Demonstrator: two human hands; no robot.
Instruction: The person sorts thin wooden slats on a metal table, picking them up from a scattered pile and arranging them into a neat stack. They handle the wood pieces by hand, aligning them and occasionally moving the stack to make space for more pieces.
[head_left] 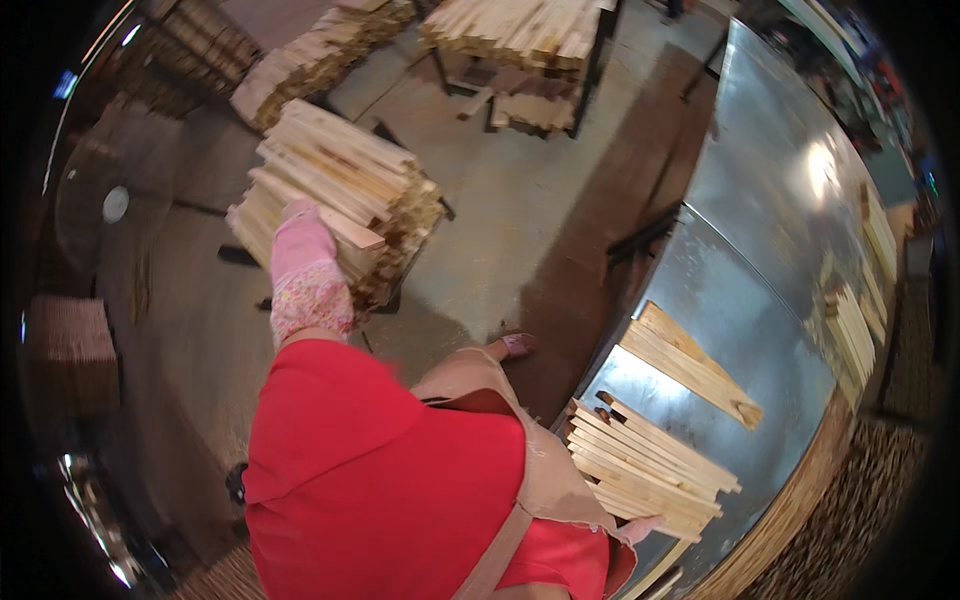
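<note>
My left hand [303, 240], in a pink glove with a flowered cuff, reaches out to a pile of wooden slats [335, 150]. Its fingers close around a pale wooden board [345, 228] that lies on top, slightly askew. At the lower right, my right hand [642, 527], also in pink, touches the near edge of a bunch of wooden slats [650, 465] on the metal table [770, 270]. Most of its fingers are hidden, so its grip does not show. Beside that bunch lie wider boards [690, 365], one with a dark knot at its end.
More slats stand stacked on a rack [515, 30] at the far side and in a long pile [310, 60] at the far left. Narrow strips [850, 335] lie along the table's right edge. A stack of sheets [70, 340] is at the left.
</note>
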